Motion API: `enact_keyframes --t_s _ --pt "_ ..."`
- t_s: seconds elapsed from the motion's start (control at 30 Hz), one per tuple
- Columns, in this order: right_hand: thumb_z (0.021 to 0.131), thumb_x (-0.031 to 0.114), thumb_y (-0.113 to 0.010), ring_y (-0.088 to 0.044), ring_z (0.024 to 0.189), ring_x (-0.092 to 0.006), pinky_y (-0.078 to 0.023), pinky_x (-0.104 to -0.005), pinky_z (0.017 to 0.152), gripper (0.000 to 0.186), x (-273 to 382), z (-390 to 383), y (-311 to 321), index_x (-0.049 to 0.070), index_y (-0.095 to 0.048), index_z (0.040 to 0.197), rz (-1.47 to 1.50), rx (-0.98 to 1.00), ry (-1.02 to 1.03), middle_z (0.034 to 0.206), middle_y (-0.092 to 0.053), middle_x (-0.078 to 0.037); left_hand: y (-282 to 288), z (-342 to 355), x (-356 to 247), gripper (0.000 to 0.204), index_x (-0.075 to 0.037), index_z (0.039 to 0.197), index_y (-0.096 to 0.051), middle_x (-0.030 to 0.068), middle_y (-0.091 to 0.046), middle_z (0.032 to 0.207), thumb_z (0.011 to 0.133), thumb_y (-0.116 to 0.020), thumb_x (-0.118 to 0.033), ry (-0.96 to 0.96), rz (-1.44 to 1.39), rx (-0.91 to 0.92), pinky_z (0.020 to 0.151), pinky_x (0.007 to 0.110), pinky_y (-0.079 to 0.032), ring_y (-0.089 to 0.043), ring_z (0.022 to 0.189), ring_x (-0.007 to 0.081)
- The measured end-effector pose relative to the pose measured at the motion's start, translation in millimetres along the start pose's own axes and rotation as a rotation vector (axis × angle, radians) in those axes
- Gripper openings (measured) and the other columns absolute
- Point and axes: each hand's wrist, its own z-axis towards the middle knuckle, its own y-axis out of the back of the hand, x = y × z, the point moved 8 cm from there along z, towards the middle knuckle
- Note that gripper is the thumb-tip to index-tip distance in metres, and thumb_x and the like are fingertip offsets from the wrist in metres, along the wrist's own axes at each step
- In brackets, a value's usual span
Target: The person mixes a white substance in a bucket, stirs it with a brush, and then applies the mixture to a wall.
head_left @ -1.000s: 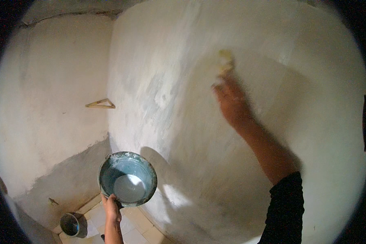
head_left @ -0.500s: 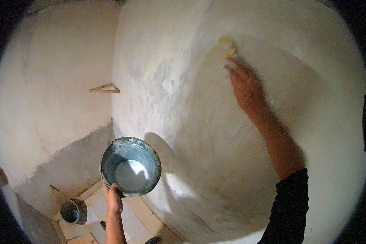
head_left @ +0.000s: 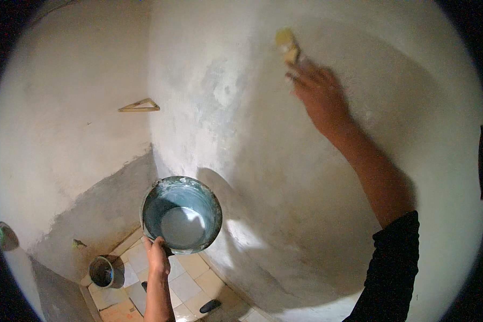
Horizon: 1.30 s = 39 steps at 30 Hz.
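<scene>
Up on the wall, my right hand (head_left: 322, 96) grips a paintbrush (head_left: 287, 45) with a yellowish head and pale handle, its bristles against or very near the plaster. My left hand (head_left: 158, 256) holds a dark blue-green bucket (head_left: 154, 212) by its near rim, thumb over the edge. Whitish liquid (head_left: 182, 228) lies in the bottom of the bucket, which is tilted toward me. White smears coat its inner side. The wall (head_left: 306, 177) shows patchy white and grey streaks, with my arm's shadow across it.
In the corner hangs a small triangular wooden frame (head_left: 139, 106). On the tiled floor (head_left: 185, 284) stand a second bucket (head_left: 101, 272) and dark footwear (head_left: 210, 306). A small tap (head_left: 79, 243) juts from the left wall's grey lower band. A round object (head_left: 7, 236) sits at the far left.
My right hand and the brush have moved up and slightly left along the wall. The bucket in my left hand has shifted a little right and up in view.
</scene>
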Motion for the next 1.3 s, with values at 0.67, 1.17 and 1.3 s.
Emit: enact_keyframes --t_s 0.67,1.17,1.3 --pt "0.097 0.019 -0.058 -0.065 0.105 -0.0375 -0.053 -0.0483 0.092 0.021 139.7 -30.8 -44.6 0.005 -0.066 0.111 0.774 0.849 0.338 0.115 -0.067 -0.019 16.3 18.3 -1.4 0.051 -0.012 0.138 -0.045 0.0093 -0.057 0.118 0.088 -0.048 -0.006 0.030 0.012 -0.053 0.079 0.038 -0.053 -0.059 0.100 0.0254" --pt "0.096 0.008 -0.060 -0.066 0.114 -0.0319 -0.055 -0.0433 0.096 0.017 205.8 -16.5 -48.6 0.002 -0.068 0.110 0.919 1.259 0.282 0.121 -0.067 -0.018 37.0 39.9 9.6 0.073 -0.013 0.150 -0.035 0.0091 -0.055 0.134 0.079 -0.049 0.001 0.184 -0.104 0.049 0.106 0.041 -0.040 -0.054 0.120 0.0266" --pt "0.096 0.012 -0.061 -0.065 0.115 -0.0321 -0.052 -0.0437 0.101 0.018 171.9 3.2 -46.7 0.001 -0.068 0.109 0.889 0.651 0.202 0.123 -0.067 -0.018 47.5 52.9 26.3 0.075 -0.010 0.152 -0.035 0.0097 -0.055 0.138 0.079 -0.049 0.001 0.205 -0.118 0.104 0.110 0.042 -0.038 -0.053 0.123 0.0262"
